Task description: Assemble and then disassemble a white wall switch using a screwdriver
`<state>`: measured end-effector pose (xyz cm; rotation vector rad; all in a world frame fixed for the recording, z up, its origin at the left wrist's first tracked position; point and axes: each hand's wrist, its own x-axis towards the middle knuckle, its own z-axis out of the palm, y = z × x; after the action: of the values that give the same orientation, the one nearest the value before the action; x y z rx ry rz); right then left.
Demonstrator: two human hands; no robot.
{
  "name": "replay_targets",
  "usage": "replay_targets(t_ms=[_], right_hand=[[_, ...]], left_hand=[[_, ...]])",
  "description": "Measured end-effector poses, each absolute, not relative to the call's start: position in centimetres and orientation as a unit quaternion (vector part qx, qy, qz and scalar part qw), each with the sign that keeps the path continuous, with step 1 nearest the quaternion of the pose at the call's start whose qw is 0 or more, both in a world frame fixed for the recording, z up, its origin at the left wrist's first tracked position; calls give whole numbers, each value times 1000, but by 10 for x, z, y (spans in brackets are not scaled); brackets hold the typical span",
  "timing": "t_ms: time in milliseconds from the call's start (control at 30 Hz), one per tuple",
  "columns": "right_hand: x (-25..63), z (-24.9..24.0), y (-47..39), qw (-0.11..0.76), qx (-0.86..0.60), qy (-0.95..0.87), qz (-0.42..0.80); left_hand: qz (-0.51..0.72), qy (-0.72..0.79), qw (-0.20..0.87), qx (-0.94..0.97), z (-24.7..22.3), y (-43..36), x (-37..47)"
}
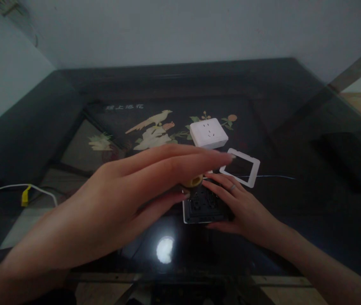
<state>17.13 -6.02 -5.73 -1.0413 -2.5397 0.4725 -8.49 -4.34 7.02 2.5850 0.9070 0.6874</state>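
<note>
My left hand (148, 182) reaches in from the left, its thumb and fingers closed around a screwdriver (195, 181). Only the yellow end of its handle shows; the shaft and tip are hidden. Below it lies a socket panel (204, 207), face down, with its black back up and a white edge showing. My right hand (239, 199), with a ring on one finger, grips this panel from the right, fingers along the far side and thumb at the near side. Just beyond my right fingers lies a white rectangular frame (253, 174).
A white socket box (209, 133) with its slots facing up sits farther back on the dark glass tabletop (168, 84). A thin wire (279, 176) extends right from the frame. At the left, a white cable (42, 187) carries a yellow tag (25, 195).
</note>
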Motion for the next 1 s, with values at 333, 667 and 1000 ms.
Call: replay_targets(t_ms=[333,667,1000], right_hand=[[170,-56,-60,178,-366,-899,163],[172,-60,-60,197,-363,-896,162],[173,-58,-59,214,-325,-901,190]], left_hand=[[264,320,123,902,65,-45,-81],[273,294,139,905,67,-44,-81],[279,318,170,890,61,-46,-84]])
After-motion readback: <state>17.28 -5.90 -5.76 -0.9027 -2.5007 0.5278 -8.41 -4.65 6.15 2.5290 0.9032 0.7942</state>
